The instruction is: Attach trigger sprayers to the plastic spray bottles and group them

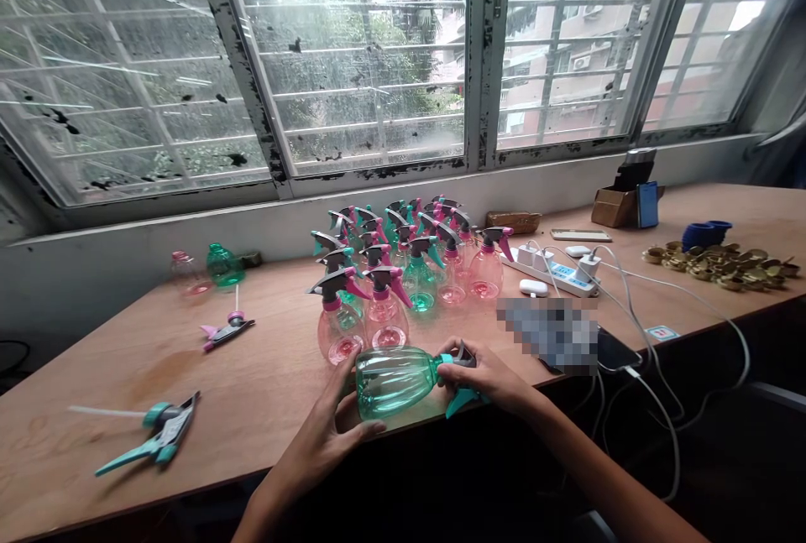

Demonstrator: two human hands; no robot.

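A clear green spray bottle [394, 381] lies on its side in the air at the table's front edge, its neck pointing right. My left hand [337, 417] is wrapped around its base, thumb below and fingers behind. At the neck, my right hand [482, 371] grips the spray head, whose teal trigger [463, 400] hangs beneath the fingers. Right behind stand several assembled pink and green spray bottles [387, 325] in a cluster. Loose on the left lie a teal spray head [160, 430] with its tube and a pink spray head [230, 329].
Two headless bottles, one pink [189, 274] and one green [225, 266], stand at the back left. On the right are a power strip [560, 270] with white cables, a phone [614, 350], a pile of gold-coloured parts [724, 264] and a cardboard box [614, 206]. Windows line the wall behind.
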